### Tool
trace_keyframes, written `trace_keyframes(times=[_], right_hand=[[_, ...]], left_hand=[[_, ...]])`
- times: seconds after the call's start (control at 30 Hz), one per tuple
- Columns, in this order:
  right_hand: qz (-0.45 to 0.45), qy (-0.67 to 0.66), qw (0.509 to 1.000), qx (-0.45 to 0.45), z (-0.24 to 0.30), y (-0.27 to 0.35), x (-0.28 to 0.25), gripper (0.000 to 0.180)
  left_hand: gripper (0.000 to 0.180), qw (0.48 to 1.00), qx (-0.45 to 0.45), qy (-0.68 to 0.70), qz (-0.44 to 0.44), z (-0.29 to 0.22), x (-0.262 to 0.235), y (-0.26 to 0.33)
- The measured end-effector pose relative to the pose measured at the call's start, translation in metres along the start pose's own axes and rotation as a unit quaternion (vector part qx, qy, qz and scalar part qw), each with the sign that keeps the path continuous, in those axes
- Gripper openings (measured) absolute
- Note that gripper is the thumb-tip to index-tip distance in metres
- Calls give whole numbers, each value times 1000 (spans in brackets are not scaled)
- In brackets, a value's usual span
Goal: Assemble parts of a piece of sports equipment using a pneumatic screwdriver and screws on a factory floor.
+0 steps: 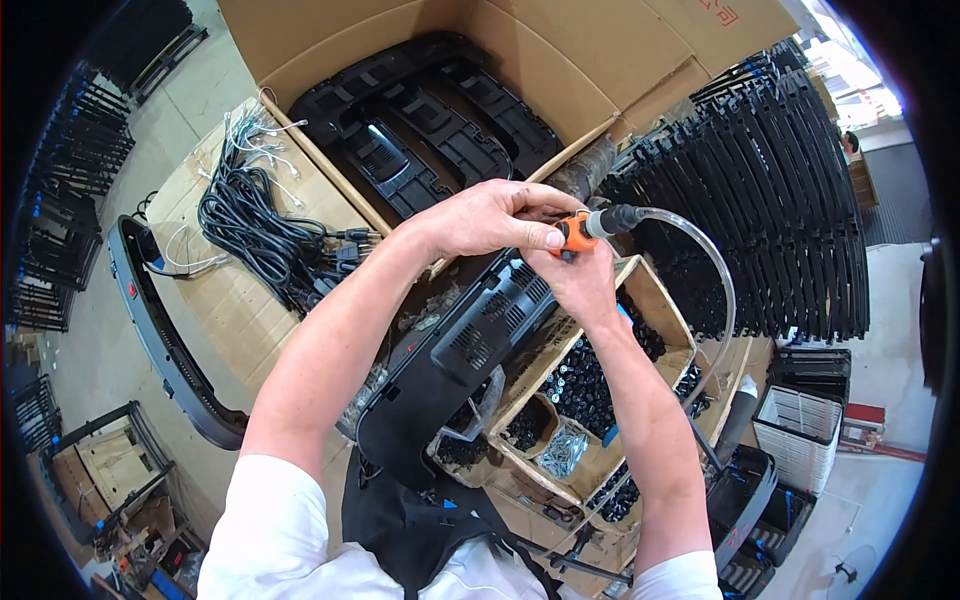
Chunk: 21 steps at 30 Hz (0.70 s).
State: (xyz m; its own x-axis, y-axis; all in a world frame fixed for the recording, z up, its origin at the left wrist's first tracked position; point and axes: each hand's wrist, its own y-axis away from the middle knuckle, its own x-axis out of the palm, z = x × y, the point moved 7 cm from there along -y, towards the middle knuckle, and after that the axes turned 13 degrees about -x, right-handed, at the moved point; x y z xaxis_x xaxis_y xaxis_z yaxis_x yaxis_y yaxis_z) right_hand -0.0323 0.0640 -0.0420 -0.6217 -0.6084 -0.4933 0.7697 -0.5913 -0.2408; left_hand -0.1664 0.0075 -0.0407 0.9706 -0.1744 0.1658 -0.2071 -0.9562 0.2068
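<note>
My left hand (485, 218) reaches across from the left, its fingers curled and its thumb pressed against an orange air tool (576, 232). My right hand (582, 280) is closed round the same tool from below, its fingers partly hidden. A metal and black fitting (615, 220) joins the tool to a clear hose (722, 265) that loops down at the right. The tool's working end is hidden by my hands. Below them a long black plastic panel (480, 335) with slotted vents lies slanting toward me.
A wooden tray (510, 440) holds black small parts and silver screws (564, 450). Black cables (255, 220) lie on cardboard at left, beside a curved black part (165, 340). An open carton (560, 60) with black panels stands ahead; stacked black frames (760, 200) stand right.
</note>
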Motion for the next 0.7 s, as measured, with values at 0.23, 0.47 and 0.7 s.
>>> trace_keyframes(times=[0.23, 0.47, 0.7], right_hand=[[5, 33, 999, 0, 0, -9, 9, 32], [32, 96, 995, -26, 1, -14, 8, 38], [6, 79, 997, -18, 2, -5, 15, 41]], left_hand=[[68, 999, -4, 27, -23, 8, -11, 0], [71, 1000, 2, 4, -22, 6, -12, 2], [61, 990, 87, -3, -114, 31, -7, -4]])
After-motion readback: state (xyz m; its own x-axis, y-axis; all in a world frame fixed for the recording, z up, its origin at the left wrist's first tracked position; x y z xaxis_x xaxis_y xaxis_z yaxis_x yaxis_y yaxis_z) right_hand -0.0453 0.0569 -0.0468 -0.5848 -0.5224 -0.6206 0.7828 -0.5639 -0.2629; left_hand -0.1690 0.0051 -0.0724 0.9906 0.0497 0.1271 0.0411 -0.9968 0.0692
